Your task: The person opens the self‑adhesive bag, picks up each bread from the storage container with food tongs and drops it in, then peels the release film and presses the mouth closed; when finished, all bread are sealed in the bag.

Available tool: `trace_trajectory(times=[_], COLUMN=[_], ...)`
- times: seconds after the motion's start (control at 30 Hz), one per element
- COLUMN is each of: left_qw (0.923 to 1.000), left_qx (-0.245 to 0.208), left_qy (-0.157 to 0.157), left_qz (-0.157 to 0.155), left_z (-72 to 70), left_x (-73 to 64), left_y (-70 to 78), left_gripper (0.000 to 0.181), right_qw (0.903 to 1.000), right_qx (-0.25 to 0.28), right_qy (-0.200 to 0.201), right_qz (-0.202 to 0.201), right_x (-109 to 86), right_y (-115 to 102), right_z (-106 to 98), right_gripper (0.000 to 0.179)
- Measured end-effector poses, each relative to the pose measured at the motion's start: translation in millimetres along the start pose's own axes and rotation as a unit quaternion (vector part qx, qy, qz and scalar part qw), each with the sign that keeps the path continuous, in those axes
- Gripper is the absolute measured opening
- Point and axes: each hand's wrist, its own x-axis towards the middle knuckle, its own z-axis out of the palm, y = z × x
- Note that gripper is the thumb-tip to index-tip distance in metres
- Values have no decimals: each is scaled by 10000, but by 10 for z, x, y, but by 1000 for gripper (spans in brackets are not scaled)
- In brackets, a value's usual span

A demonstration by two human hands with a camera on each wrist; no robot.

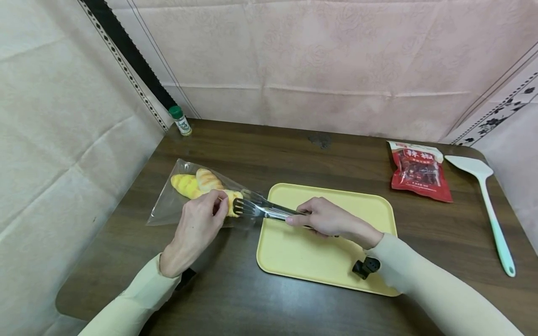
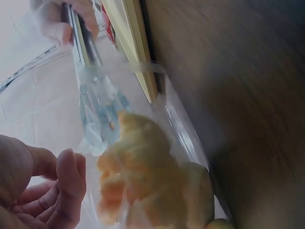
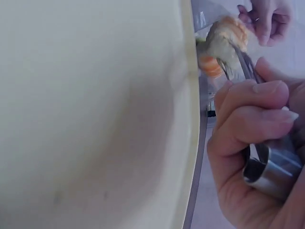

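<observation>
My right hand (image 1: pixel 325 218) is gripping steel tongs (image 1: pixel 260 210) pointing leftward at golden bread rolls (image 1: pixel 197 184), my left hand (image 1: pixel 197 224) pinching their clear plastic bag (image 1: pixel 168 205).

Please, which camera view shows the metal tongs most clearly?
The head view: the tongs show almost whole there, from the right hand to the tips at the bread in the bag. The left wrist view shows blurred arms entering the bag. The right wrist view shows only the handle end and part of an arm.
</observation>
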Motion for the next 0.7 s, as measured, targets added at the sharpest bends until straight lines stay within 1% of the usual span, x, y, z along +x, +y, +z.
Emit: trace_trajectory(times=[0.1, 0.2, 0.3, 0.37, 0.47, 0.57, 0.67, 0.7], left_qw=[9999, 9998, 9995, 9995, 9996, 9997, 9997, 9996], left_qx=[35, 30, 27, 23, 37, 46, 36, 47], left_qy=[-3, 95, 199, 201, 112, 32, 80, 106], left_qz=[101, 193, 225, 233, 245, 238, 241, 242], left_z=[-3, -2, -6, -8, -11, -11, -14, -14], left_x=[2, 6, -1, -12, -32, -47, -47, -48], left_y=[13, 19, 20, 23, 32, 44, 54, 56], left_gripper=[7, 7, 7, 7, 8, 9, 8, 8], right_qw=[9996, 9984, 9966, 9952, 9944, 9950, 9948, 9941], right_qx=[268, 502, 683, 810, 905, 803, 670, 706], right_qy=[-72, -202, -317, -338, -187, 54, 278, 320], right_qz=[74, 169, 343, 428, 508, 597, 716, 754], right_x=[-7, -18, -41, -58, -87, -113, -144, -156], right_y=[-31, -55, -76, -90, -131, -206, -287, -312], right_z=[21, 42, 69, 92, 154, 249, 354, 388], right_gripper=[45, 45, 45, 45, 46, 47, 47, 47])
